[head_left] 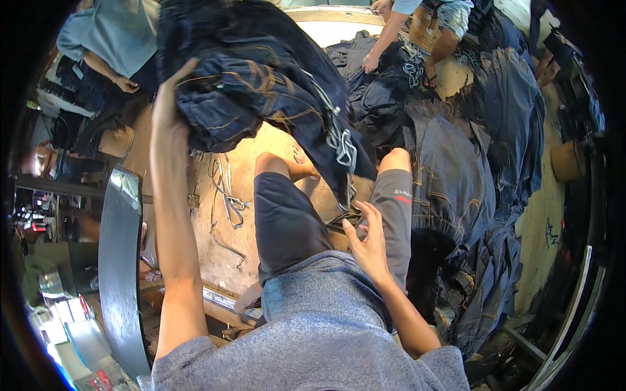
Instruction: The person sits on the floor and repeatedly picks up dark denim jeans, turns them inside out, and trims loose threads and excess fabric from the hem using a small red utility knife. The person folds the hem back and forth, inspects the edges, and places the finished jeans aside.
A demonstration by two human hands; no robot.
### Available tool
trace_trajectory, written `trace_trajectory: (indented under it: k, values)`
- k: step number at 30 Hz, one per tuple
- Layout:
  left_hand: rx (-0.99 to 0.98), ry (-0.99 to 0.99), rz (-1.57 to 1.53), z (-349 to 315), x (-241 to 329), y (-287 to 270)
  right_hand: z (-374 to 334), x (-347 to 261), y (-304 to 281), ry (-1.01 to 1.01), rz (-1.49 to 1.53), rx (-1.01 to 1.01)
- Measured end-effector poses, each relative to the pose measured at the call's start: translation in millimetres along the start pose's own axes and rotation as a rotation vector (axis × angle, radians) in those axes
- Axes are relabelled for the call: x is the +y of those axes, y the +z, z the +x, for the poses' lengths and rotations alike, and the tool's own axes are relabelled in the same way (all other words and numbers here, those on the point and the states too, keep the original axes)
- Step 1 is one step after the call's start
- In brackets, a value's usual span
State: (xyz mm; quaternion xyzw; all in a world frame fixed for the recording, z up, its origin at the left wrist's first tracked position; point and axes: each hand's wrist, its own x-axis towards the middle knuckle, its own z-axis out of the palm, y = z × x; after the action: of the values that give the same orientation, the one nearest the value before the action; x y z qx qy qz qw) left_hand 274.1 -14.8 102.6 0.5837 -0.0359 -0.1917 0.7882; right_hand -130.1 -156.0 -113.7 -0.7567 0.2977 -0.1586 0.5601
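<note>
Up and to the left, my left hand (pixel 173 101) grips a bundle of dark blue jeans (pixel 241 98) with orange stitching, its fingers partly hidden by the cloth. The denim hangs down to the right, between my knees. A pale frayed strip (pixel 339 140) of loose threads trails along its edge. Below the hanging tip, my right hand (pixel 368 244) is raised over my lap, thumb and fingers curved apart, with nothing visible between them. The tip of the cloth comes close to these fingertips; I cannot tell whether they touch.
A large heap of dark jeans (pixel 450 176) lies along my right. Pale cut strips (pixel 227 199) lie on the wooden floor (pixel 261 140) to my left. A person in light blue (pixel 111 39) is at the far left, another person's hand (pixel 370 63) at the far right. A black curved panel (pixel 120 274) stands by my left arm.
</note>
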Motion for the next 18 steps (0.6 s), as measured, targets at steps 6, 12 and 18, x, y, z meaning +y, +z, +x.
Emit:
trace_trajectory:
  k: [6,12,18]
  values:
    - [0.042,0.129,-0.126,-68,10,-7,17,1,18,-0.002,0.159,0.007]
    - [0.249,0.068,-0.216,-194,-94,2,52,-36,5,-0.266,0.326,0.3]
    - [0.488,-0.494,-0.36,-265,-211,-24,116,-55,4,-0.322,0.213,-0.066]
